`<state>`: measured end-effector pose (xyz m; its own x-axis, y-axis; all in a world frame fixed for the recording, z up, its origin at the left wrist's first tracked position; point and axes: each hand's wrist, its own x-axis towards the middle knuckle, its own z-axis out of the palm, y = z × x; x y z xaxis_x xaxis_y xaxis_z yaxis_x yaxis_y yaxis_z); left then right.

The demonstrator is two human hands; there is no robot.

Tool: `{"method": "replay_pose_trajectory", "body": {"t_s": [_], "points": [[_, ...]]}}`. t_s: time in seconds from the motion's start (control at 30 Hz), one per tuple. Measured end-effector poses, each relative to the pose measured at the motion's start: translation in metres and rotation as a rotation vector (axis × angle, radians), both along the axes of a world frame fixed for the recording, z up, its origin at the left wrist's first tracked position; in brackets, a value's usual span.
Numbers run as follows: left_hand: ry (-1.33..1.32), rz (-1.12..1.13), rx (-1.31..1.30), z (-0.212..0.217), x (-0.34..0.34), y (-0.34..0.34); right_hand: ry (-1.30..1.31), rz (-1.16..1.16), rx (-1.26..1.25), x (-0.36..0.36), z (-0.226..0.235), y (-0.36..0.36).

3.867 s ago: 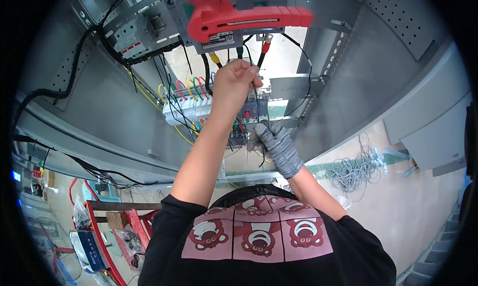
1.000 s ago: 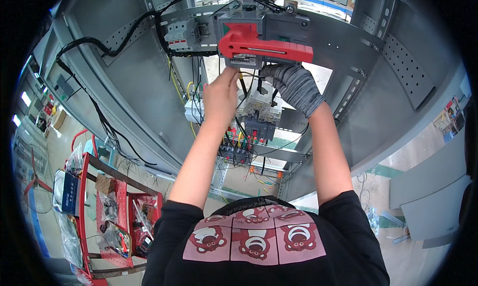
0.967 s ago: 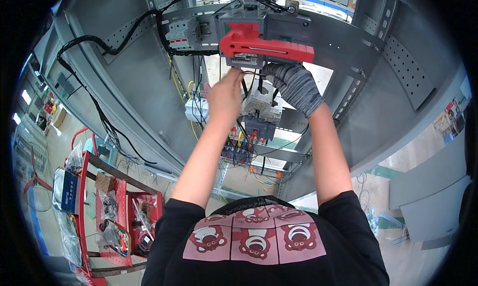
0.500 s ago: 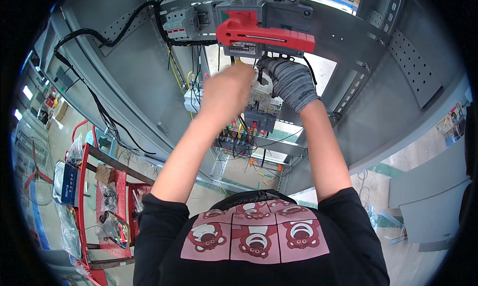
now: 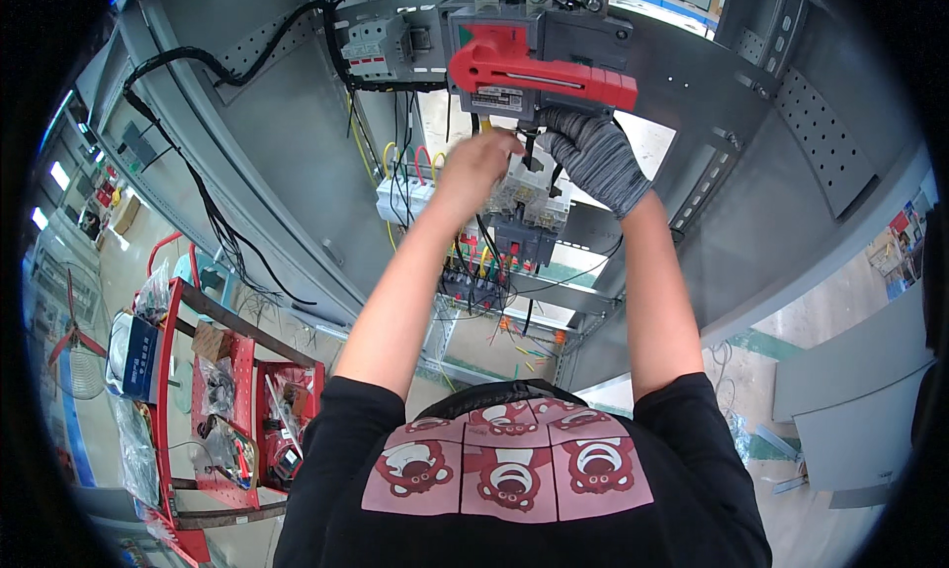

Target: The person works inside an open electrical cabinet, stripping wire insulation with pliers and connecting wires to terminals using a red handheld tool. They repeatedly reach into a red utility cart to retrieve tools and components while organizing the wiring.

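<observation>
A worker's bare left hand point(image 5: 477, 171), fingers loosely curled and blurred, and right hand point(image 5: 598, 163), bent inside a grey knitted glove, work slightly apart beneath a grey box-shaped switch point(image 5: 585, 44) with a long red plastic lever point(image 5: 549, 75). Between them, just below the switch, hangs a black insulated cable point(image 5: 530, 153); whether either hand grips it cannot be told, the right fingertips being hidden.

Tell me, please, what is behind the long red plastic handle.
Behind the handle sits a dark-grey boxy switch body with a rectangular white label; whatever the handle covers cannot be seen.
</observation>
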<state>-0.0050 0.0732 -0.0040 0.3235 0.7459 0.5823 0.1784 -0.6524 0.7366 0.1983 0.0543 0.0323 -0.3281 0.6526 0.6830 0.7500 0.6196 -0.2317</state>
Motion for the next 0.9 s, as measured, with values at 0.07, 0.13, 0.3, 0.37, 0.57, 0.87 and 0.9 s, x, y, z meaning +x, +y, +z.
{"method": "replay_pose_trajectory", "body": {"t_s": [0.07, 0.13, 0.3, 0.37, 0.57, 0.87, 0.9], "points": [[0.258, 0.152, 0.08, 0.001, 0.027, -0.021, -0.066, -0.087, -0.063, 0.0, -0.004, -0.002], [0.47, 0.27, 0.193, 0.008, 0.039, -0.042, -0.129, -0.141, -0.127, -0.009, 0.009, -0.022], [0.681, 0.282, 0.339, 0.026, 0.021, -0.063, -0.208, -0.205, -0.104, -0.012, 0.011, -0.024], [0.498, 0.238, 0.479, 0.031, 0.0, -0.056, -0.224, -0.257, -0.097, -0.014, 0.018, -0.028], [0.168, 0.398, 0.522, 0.024, -0.019, -0.018, -0.115, -0.105, -0.092, -0.011, 0.016, -0.019], [0.55, 0.366, 0.267, 0.007, 0.046, -0.061, -0.039, -0.154, -0.149, -0.004, 0.006, -0.022], [0.571, 0.323, 0.272, 0.011, 0.046, -0.063, -0.094, -0.16, -0.11, -0.004, 0.007, -0.022]]}}
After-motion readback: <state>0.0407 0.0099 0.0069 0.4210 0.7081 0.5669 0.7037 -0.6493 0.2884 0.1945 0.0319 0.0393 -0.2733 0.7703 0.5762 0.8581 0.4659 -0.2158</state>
